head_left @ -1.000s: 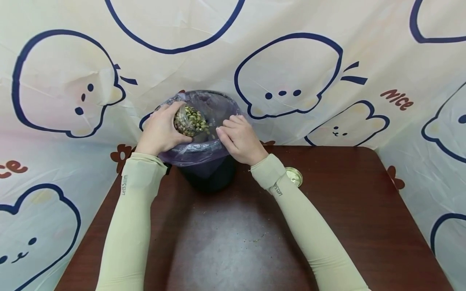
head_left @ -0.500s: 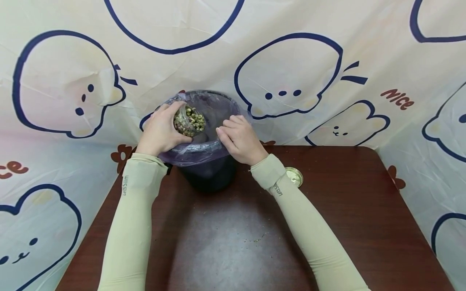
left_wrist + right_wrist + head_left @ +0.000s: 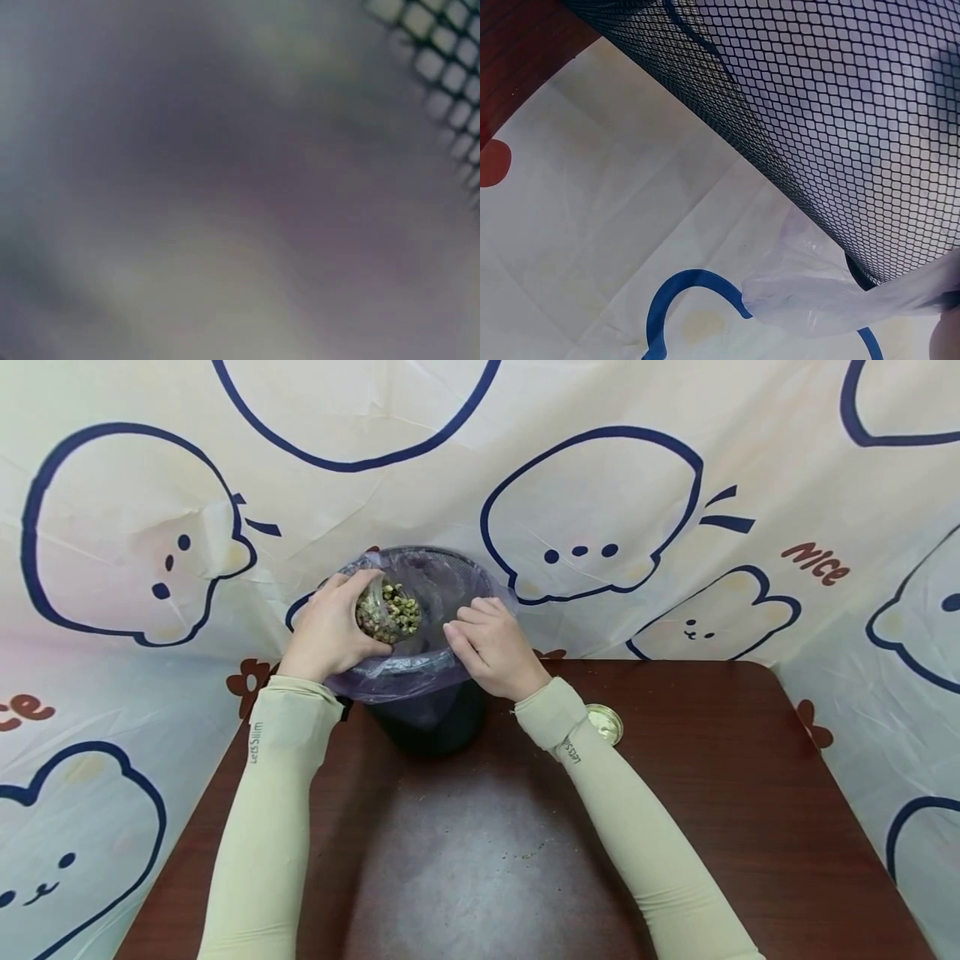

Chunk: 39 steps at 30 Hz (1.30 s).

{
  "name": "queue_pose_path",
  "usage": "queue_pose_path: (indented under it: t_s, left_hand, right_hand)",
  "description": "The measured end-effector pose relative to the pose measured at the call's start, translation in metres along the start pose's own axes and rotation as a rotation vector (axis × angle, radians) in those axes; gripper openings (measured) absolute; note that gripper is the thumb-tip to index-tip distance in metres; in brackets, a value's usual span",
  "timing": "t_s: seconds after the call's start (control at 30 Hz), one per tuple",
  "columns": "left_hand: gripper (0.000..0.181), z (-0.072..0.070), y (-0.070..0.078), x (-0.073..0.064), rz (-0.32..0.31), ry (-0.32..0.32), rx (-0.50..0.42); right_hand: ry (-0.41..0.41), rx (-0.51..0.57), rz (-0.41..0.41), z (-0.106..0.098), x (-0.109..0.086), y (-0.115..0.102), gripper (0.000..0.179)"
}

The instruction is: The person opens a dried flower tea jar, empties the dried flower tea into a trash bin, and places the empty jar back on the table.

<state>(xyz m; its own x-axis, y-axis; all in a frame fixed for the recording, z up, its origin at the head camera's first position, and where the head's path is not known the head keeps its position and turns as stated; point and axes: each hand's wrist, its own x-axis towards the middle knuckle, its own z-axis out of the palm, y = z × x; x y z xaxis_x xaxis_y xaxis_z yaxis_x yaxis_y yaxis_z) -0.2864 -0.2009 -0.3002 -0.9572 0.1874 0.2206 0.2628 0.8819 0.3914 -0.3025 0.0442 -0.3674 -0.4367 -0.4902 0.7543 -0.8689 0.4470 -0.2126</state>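
In the head view, my left hand [image 3: 325, 622] grips a clear jar [image 3: 372, 610] tipped sideways over the bin opening. Small dried green-yellow buds [image 3: 401, 608] fill the jar up to its mouth, which faces right. Below it stands a dark mesh bin [image 3: 431, 727], lined with a thin purple plastic bag [image 3: 397, 681] folded over the rim. At the bin's right rim, my right hand [image 3: 495, 643] pinches the edge of the bag with curled fingers. The right wrist view shows the bin's mesh wall [image 3: 840, 112] and loose bag plastic [image 3: 810, 300]. The left wrist view is mostly blurred.
A gold-coloured round lid [image 3: 604, 724] lies on the brown table [image 3: 712, 793], just right of the right sleeve. A few tiny crumbs [image 3: 528, 855] are scattered near the front. A cartoon-printed cloth [image 3: 420, 502] rises close behind the bin and along both sides.
One second ago buds were spilling out past the jar's mouth; now they sit inside it. The left hand and jar have shifted very slightly left. The right hand stays at the rim.
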Motion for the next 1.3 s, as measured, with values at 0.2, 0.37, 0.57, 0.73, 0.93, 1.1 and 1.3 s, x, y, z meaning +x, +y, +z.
queue_pose_path:
  t_s: [0.2,0.37,0.57,0.73,0.93,1.1,1.3]
  left_hand:
    - [0.097,0.0008,0.0005,-0.0001,0.003,0.002,-0.016]
    - [0.097,0.0016,0.0012,0.0002,-0.007,0.004,-0.029]
    - [0.098,0.0022,0.0022,0.0005,-0.018,0.006,-0.041]
    - [0.101,0.0021,0.0035,0.0014,-0.003,0.021,-0.048]
    - [0.103,0.0016,0.0024,0.0003,-0.008,0.021,-0.051]
    - [0.102,0.0012,0.0020,-0.0001,-0.009,0.020,-0.053]
    - [0.102,0.0013,0.0013,0.0000,-0.015,0.017,-0.058]
  right_hand:
    - [-0.006,0.007,0.008,0.0002,-0.0016,-0.0004,0.038]
    - [-0.006,0.000,0.000,-0.0002,-0.0017,0.0000,0.038]
    - [-0.012,-0.004,-0.004,-0.0012,-0.0019,0.0005,0.039]
    - [0.005,-0.001,0.000,-0.0027,-0.0011,0.0004,0.039]
    - [0.000,0.008,0.009,-0.0012,-0.0004,-0.0005,0.038]
    - [-0.004,0.004,0.011,-0.0010,0.0001,-0.0015,0.039]
    - [-0.008,0.008,0.007,-0.0009,0.0004,-0.0014,0.039]
